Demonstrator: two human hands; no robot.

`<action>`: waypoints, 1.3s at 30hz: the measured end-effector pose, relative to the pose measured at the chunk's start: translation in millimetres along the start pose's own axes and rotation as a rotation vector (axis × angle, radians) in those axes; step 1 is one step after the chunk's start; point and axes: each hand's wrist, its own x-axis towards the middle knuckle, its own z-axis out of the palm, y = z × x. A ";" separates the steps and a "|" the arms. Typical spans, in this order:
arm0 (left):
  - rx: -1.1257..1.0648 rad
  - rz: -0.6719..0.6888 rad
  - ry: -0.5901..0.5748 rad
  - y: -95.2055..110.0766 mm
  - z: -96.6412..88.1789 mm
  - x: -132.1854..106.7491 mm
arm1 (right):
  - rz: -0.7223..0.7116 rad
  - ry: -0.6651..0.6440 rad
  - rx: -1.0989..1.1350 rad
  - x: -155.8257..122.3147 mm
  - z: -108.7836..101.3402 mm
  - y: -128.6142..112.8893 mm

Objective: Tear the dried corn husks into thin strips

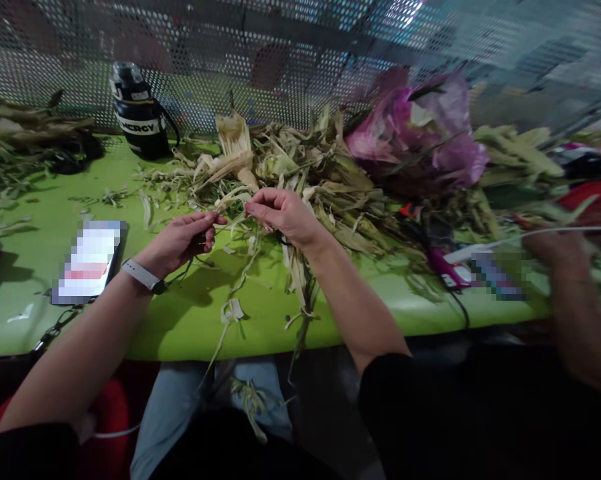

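In the head view my left hand (189, 239), with a pale watch band on its wrist, is closed in a pinch over the middle of the green table (190, 327). My right hand (286, 217) faces it, its thumb and fingers also pinched together. Thin pale corn husk strips (233, 199) run between the two sets of fingertips. Just behind the hands lies a heap of dry corn husks (337, 173). A knotted husk cord (240, 283) trails down the table front below the fingers, and more shreds (253, 403) rest on my lap.
A dark bottle (143, 120) stands at the back left, with a phone (91, 261) nearer. Pink plastic bag (420, 133) sits among the husks. At right are a purple tool (447, 272), a second phone (497, 275) and another person's arm (570, 287). A perforated panel (200, 73) backs the table.
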 end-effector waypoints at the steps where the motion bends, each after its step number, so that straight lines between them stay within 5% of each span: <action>1: 0.013 -0.002 0.001 0.0 0.0 0.1 | -0.009 0.007 -0.004 -0.1 -0.2 -0.4; 20: 0.339 -0.081 -0.138 1.5 6.8 -5.4 | -0.062 0.103 -0.129 -1.8 -4.8 -9.7; 33: 0.496 0.014 -0.208 1.3 4.5 -8.2 | -0.086 0.115 -0.179 0.0 -9.5 -7.8; 39: 0.585 0.100 -0.072 3.4 -0.9 -5.1 | -0.101 0.082 -0.307 -1.9 -18.3 -11.0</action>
